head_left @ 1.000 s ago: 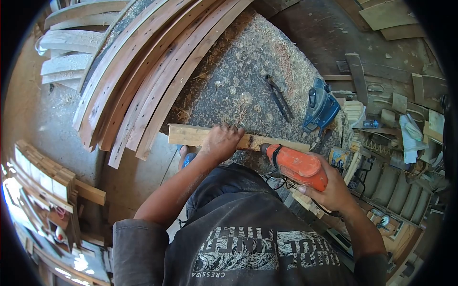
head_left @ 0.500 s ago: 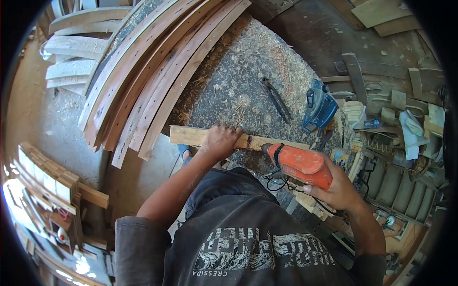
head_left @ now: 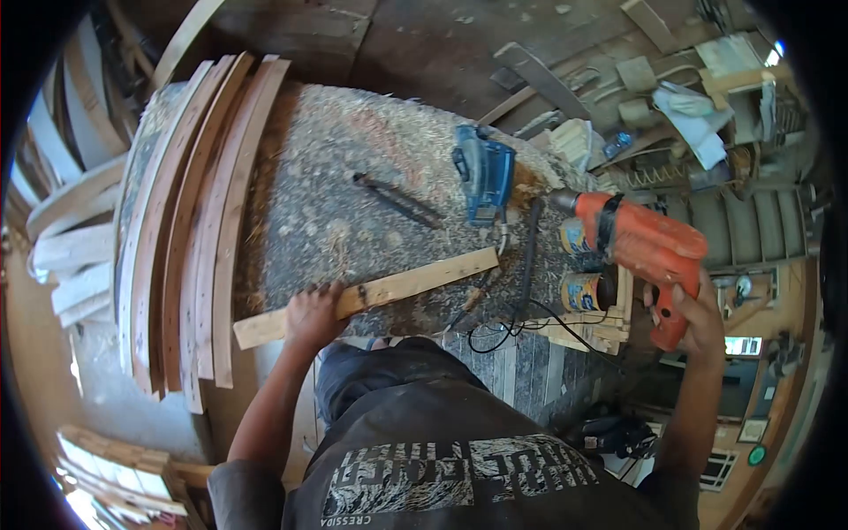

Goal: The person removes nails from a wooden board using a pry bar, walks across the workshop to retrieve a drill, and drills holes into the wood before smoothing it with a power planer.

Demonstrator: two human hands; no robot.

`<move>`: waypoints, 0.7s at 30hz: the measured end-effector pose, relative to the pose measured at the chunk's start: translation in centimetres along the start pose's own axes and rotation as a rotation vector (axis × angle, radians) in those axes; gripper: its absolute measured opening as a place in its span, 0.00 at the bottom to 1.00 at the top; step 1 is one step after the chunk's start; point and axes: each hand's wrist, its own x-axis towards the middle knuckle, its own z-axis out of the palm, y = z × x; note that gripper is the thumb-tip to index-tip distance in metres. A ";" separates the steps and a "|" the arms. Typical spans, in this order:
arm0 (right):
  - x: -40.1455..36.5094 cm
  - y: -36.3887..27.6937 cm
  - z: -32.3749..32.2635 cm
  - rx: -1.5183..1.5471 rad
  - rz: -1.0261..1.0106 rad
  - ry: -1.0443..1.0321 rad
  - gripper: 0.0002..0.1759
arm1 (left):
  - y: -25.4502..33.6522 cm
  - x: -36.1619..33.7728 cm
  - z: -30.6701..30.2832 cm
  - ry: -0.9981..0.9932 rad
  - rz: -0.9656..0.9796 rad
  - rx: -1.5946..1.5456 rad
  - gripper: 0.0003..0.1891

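My left hand point(head_left: 315, 316) is wrapped over a pale wooden strip point(head_left: 420, 280) that lies across the near side of the worktable point(head_left: 305, 194). A dark mark shows on the strip just right of my fingers. Out to the right, my right hand point(head_left: 692, 314) grips the handle of an orange power drill point(head_left: 649, 237), whose chuck points left, apart from the strip. Black tape is wound round the drill near its chuck. Beyond the strip are a blue power tool point(head_left: 483, 174) and a dark pincer-like tool point(head_left: 397, 199).
Long curved planks point(head_left: 231, 212) are stacked at the table's left. Two cans point(head_left: 580, 291) stand near its right edge, beside a black cable point(head_left: 552, 320) and pale wood pieces point(head_left: 590, 329). Sawdust and shavings cover the tabletop. Scrap wood lies on the floor beyond.
My right hand has drawn the drill off the strip and out to the right. My left hand still holds the strip, which now slants upward to the right. The camera view has turned rightward.
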 end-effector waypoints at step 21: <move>25.9 40.1 -5.9 -1.059 -0.005 0.297 0.53 | 2.3 0.9 0.4 0.143 -0.003 0.187 0.27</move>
